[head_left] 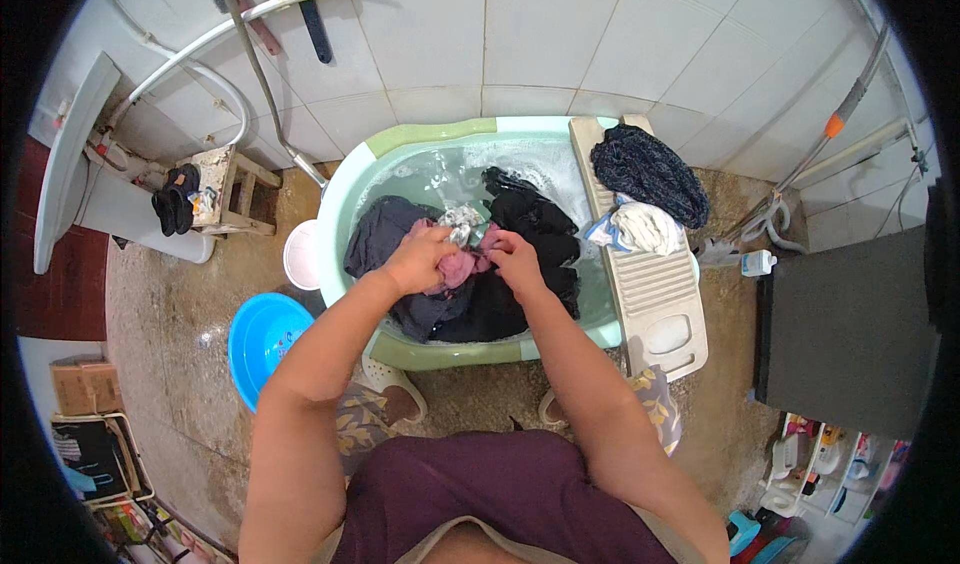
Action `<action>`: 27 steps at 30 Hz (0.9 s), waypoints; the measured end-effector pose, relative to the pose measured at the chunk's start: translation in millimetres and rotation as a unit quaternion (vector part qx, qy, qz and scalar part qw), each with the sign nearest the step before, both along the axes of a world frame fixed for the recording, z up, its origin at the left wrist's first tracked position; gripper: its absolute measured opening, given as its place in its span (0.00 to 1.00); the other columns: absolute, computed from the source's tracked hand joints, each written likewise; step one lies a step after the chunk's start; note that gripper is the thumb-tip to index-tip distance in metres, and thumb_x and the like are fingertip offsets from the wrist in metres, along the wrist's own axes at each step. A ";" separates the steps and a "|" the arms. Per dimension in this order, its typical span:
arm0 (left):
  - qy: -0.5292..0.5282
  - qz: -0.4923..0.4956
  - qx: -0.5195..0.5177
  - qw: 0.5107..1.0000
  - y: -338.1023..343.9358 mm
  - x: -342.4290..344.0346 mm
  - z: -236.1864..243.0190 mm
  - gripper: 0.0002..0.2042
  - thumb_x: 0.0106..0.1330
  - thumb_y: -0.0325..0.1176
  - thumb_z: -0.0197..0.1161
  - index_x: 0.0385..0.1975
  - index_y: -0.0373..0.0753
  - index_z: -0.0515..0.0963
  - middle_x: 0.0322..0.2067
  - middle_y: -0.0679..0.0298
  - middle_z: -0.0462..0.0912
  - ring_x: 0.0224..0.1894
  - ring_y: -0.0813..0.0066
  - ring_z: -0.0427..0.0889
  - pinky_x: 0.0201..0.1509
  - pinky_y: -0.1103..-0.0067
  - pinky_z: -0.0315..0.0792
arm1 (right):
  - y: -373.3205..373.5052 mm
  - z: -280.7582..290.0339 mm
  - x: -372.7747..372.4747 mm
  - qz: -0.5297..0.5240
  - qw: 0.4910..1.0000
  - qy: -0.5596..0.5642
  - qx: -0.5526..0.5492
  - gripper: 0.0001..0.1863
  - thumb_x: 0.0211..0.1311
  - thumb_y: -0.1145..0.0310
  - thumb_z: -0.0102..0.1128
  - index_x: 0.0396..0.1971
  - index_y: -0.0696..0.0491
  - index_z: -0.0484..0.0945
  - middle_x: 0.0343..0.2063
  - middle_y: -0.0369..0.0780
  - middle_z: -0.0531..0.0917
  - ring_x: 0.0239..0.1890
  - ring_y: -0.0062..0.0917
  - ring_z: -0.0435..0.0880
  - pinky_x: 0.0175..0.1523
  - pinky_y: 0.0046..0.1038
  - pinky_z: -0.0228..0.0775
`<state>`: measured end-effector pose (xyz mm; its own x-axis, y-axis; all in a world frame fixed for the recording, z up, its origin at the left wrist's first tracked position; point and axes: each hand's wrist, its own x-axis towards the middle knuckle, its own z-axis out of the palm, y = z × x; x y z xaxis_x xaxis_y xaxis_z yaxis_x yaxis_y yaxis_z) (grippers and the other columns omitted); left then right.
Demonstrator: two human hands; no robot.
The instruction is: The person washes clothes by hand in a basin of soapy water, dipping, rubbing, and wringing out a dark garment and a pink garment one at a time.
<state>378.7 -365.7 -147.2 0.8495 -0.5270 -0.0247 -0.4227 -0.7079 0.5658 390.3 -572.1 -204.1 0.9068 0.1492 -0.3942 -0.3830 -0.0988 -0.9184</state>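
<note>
A pale green tub [342, 204] holds soapy water and wet laundry: dark grey cloth [380, 234], black cloth [525, 299] and pink cloth [450, 269] in the middle. My left hand [420, 262] has its fingers curled on the left part of the pink cloth. My right hand [513, 264] pinches the pink cloth a little to the right. Some white foam lies between and just beyond my hands.
A washboard [655, 294] spans the tub's right end, bearing dark [650, 174] and white cloth [645, 229]. A blue basin [255, 334] and white bucket [300, 254] stand left. A stool [245, 194] holds black shoes. A dark cabinet [845, 324] stands right.
</note>
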 end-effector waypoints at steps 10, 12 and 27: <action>0.162 -0.065 0.295 0.939 -29.5 -17.6 -47.6 0.26 0.50 0.34 0.59 0.54 0.54 0.71 0.67 0.63 0.40 0.67 0.47 0.33 0.59 0.41 0.42 | 31.5 -35.2 22.7 0.147 0.906 -0.260 -0.299 0.31 0.47 0.79 0.54 0.55 0.45 0.65 0.58 0.47 0.60 0.56 0.47 0.63 0.57 0.37 0.61; 0.177 -0.080 0.310 0.931 -28.0 -16.4 -60.5 0.26 0.49 0.35 0.60 0.53 0.53 0.71 0.67 0.62 0.38 0.67 0.46 0.30 0.60 0.41 0.40 | 36.5 -41.1 29.4 0.192 0.900 -0.211 -0.329 0.33 0.46 0.78 0.54 0.57 0.45 0.64 0.59 0.49 0.58 0.57 0.50 0.60 0.57 0.40 0.60; 0.268 -0.010 0.239 0.933 2.7 -25.5 -162.3 0.15 0.51 0.26 0.52 0.39 0.41 0.79 0.51 0.54 0.72 0.57 0.58 0.67 0.57 0.66 0.63 | 42.2 -166.8 24.6 0.254 0.918 -0.108 -0.283 0.20 0.48 0.58 0.60 0.32 0.61 0.77 0.32 0.50 0.80 0.39 0.42 0.78 0.47 0.38 0.68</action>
